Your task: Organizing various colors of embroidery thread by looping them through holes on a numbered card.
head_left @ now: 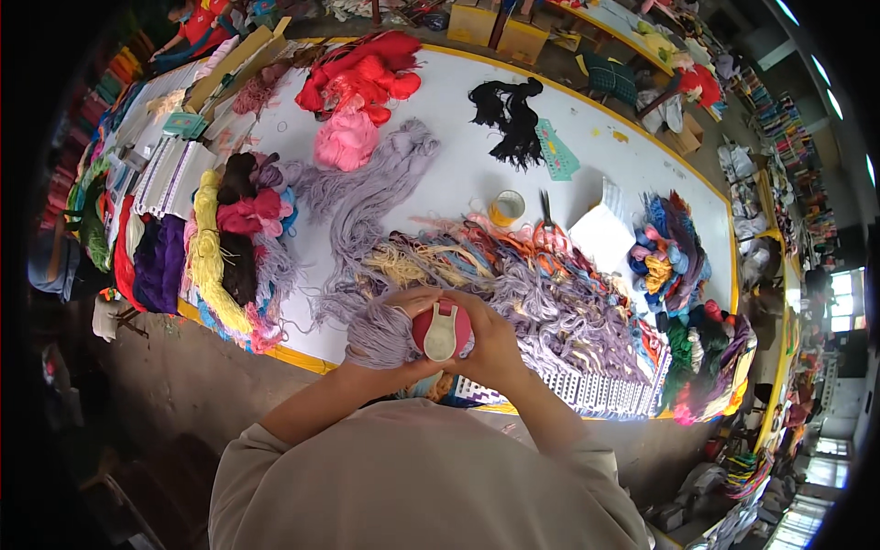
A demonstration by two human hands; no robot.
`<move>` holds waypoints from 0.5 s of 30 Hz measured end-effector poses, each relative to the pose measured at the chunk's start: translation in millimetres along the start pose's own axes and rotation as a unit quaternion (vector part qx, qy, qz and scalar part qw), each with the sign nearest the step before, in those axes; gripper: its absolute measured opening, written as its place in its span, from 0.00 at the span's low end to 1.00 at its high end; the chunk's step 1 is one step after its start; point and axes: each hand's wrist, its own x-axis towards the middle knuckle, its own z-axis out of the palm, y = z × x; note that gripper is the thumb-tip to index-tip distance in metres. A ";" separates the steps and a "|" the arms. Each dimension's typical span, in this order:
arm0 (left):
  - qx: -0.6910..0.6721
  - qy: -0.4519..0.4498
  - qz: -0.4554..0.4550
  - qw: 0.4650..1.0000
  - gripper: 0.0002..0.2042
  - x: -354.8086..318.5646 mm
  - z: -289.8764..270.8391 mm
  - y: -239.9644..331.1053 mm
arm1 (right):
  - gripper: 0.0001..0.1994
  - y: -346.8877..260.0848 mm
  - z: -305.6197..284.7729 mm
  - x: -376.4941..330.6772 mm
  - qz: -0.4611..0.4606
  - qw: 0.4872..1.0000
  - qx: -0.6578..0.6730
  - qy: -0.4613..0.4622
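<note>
My left hand point(401, 374) is wrapped round a gathered bundle of lilac-grey yarn point(379, 335) close in front of me. My right hand point(493, 346) grips a round red object with a cream, tongue-shaped piece point(441, 332) on its face, pressed against the yarn's right side. Its exact kind I cannot make out. The fingertips of both hands meet over the top. Just beyond them, a broad heap of mixed lilac, yellow and orange yarn point(550, 302) covers the near part of the white table point(458, 183).
Scissors point(546, 209) stand by a roll of tape point(506, 208) and a white sheet point(602, 235). Red point(359, 78), pink point(346, 140) and black yarn point(507, 119) lie farther off. Coloured hanks point(215, 252) hang over the left edge. At the far left sits another person point(194, 27).
</note>
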 end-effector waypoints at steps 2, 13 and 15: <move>-0.054 -0.059 0.009 0.997 0.37 6.7 -6.2 -11.0 | 0.40 2.4 1.3 3.3 0.001 1.000 -0.007 -0.001; -0.147 -0.149 -0.111 0.972 0.46 41.4 -15.1 -64.7 | 0.39 67.9 11.1 18.8 0.124 0.991 0.044 0.030; -0.273 0.058 -0.142 0.950 0.34 20.3 -2.6 -91.1 | 0.38 89.3 5.4 32.9 0.150 0.983 0.049 0.093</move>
